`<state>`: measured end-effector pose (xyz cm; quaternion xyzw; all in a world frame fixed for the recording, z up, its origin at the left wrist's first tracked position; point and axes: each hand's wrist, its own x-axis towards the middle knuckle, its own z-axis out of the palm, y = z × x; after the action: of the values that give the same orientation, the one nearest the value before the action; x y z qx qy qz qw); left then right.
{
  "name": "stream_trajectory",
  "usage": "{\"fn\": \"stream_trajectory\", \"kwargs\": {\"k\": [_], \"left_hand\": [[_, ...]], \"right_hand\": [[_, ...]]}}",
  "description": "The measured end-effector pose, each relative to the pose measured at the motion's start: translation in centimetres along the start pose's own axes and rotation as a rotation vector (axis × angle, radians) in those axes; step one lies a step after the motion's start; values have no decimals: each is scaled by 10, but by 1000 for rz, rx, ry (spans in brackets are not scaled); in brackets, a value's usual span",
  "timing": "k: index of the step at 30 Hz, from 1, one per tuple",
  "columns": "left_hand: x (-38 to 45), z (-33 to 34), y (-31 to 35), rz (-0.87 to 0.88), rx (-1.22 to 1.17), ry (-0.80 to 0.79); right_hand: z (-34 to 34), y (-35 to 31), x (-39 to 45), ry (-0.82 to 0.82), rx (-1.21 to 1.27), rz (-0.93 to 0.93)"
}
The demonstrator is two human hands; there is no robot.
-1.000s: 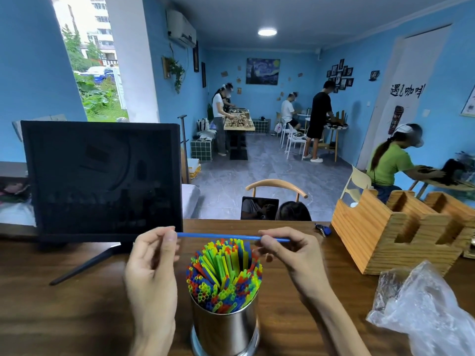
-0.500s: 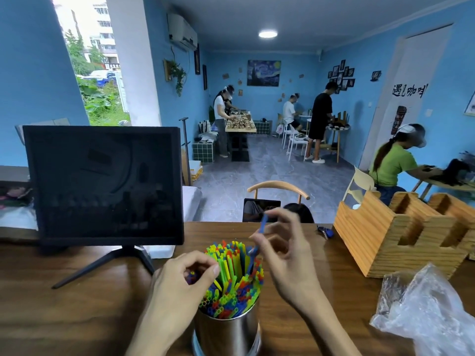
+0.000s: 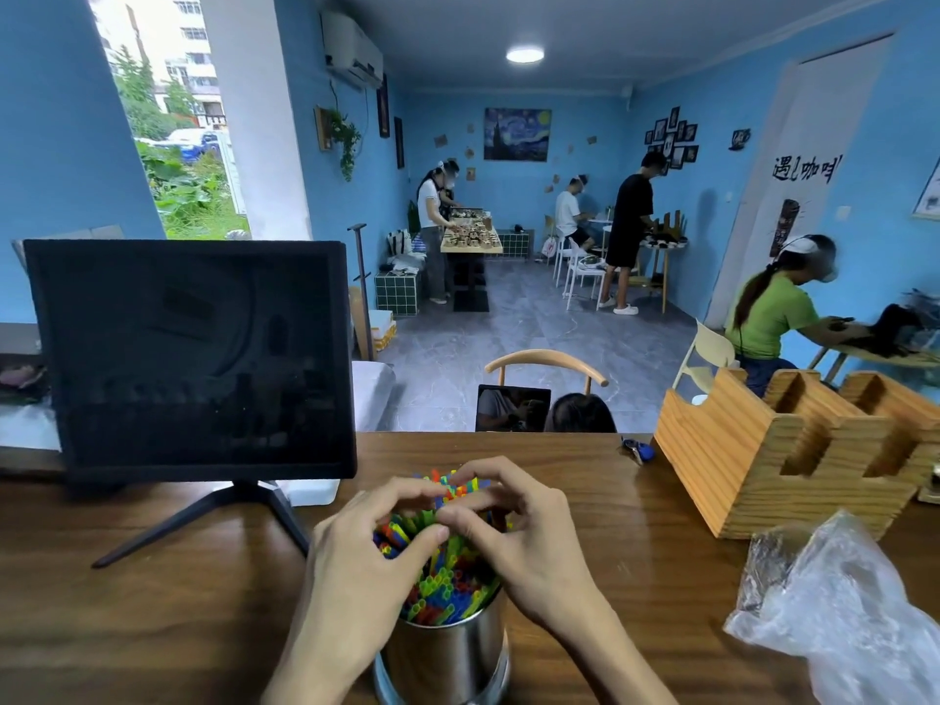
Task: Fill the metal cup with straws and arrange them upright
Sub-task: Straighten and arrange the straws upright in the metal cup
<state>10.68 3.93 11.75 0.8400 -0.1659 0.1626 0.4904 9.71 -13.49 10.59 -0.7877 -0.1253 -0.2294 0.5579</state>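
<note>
One metal cup (image 3: 447,653), many straws (image 3: 437,587) (uncountable), two hands.

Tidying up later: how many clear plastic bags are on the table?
1: the plastic bag lies crumpled at the table's right, in front of the wooden organizer. Others may sit outside the frame.

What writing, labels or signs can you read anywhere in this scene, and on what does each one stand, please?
"遇见咖啡", as best it reads: black brush characters on the white panel at the right wall; the second character is unclear.
Dark narrow sign below them: too blurred to read.
Framed pictures and monitor: no readable text.
</note>
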Motion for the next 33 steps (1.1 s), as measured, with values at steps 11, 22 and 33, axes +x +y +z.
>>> {"fn": "stream_trajectory", "kwargs": {"k": [11,22,33], "left_hand": [[5,-7,21,149,-656,393],[9,-21,-2,-152,-638,244],[11,-15,-12,-24,161,-180]], "right_hand": [[-9,13,-1,-194,-195,65],[-41,6,14,223,525,163],[-17,10,11,150,-61,-159]]}}
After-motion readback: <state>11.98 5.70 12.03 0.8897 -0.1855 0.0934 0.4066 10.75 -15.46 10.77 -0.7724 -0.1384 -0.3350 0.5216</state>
